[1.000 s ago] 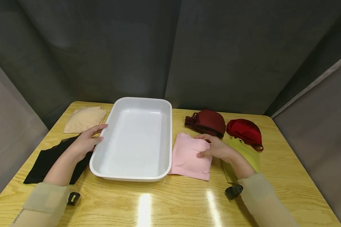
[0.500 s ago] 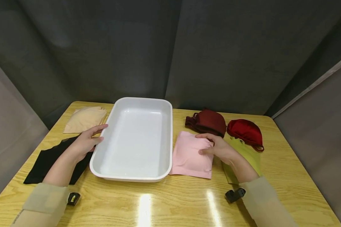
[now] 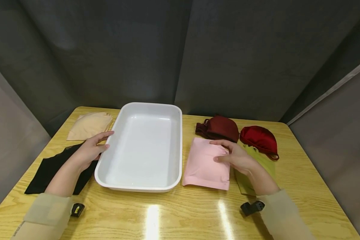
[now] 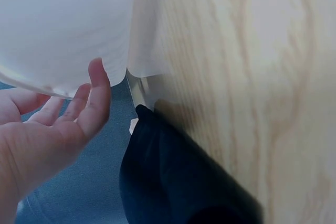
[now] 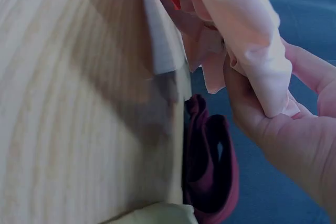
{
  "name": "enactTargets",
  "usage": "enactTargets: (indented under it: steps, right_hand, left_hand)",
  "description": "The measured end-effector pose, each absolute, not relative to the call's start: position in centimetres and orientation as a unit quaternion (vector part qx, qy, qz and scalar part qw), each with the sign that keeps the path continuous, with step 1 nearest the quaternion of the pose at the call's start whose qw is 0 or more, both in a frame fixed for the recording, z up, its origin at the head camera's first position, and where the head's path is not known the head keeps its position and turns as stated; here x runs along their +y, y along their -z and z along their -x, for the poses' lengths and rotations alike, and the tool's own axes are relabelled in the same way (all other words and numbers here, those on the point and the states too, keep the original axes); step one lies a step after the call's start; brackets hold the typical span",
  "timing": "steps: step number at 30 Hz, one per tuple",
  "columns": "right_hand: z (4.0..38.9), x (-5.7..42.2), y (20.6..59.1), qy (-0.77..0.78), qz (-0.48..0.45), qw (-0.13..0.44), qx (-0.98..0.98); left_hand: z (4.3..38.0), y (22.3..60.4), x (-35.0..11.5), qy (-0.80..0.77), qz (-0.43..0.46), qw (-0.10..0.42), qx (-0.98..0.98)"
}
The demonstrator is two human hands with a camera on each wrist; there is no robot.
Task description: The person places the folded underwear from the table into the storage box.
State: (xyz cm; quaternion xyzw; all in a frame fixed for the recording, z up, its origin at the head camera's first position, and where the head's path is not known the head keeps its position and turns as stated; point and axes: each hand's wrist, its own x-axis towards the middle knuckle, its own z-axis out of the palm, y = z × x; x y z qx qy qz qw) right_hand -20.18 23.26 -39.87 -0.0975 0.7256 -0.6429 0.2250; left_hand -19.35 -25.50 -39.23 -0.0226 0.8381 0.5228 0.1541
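My left hand [image 3: 91,151] rests at the left rim of a white tray [image 3: 139,189], thumb and index fingertips on the edge. In the left wrist view its other fingers [image 4: 97,95] lie extended along the tray's outer wall. My right hand [image 3: 238,158] grips the right side of a folded pink bra [image 3: 205,166], thumb and fingers on its upper face. The right wrist view shows the layered pink fabric [image 5: 247,30] held above the tabletop, palm and part of the fingers behind it. Beneath my left forearm lies a black garment [image 3: 54,170].
A beige bra [image 3: 90,126] lies at the back left. Behind my right hand are a maroon bra [image 3: 222,128] and a red satin bra [image 3: 259,138]. A yellow-green garment [image 3: 246,183] sits under my right wrist. Grey curtains [image 3: 180,53] enclose the wooden table [image 3: 123,216].
My right hand has shifted slightly right with the pink bra, whose left edge has drawn away from the tray. My left hand and the tray have stayed put.
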Motion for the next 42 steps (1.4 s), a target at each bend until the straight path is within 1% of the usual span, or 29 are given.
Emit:
enactTargets:
  steps: [6, 15, 23, 42]
  right_hand:
    - [19.8, 23.4, 38.7, 0.649, 0.107, 0.235, 0.715]
    - [19.0, 23.5, 36.8, 0.648, 0.1, 0.214, 0.724]
    - [18.2, 23.5, 34.9, 0.651, 0.098, 0.216, 0.721]
    - [18.1, 21.9, 31.2, 0.666, 0.151, 0.227, 0.694]
  left_hand:
    - [19.3, 39.2, -25.5, -0.526, 0.022, 0.153, 0.836]
    - [19.2, 39.2, -25.4, -0.527, 0.021, 0.152, 0.836]
    - [19.2, 39.1, -25.2, -0.528, 0.022, 0.154, 0.835]
    - [19.3, 39.2, -25.4, -0.526, 0.024, 0.153, 0.836]
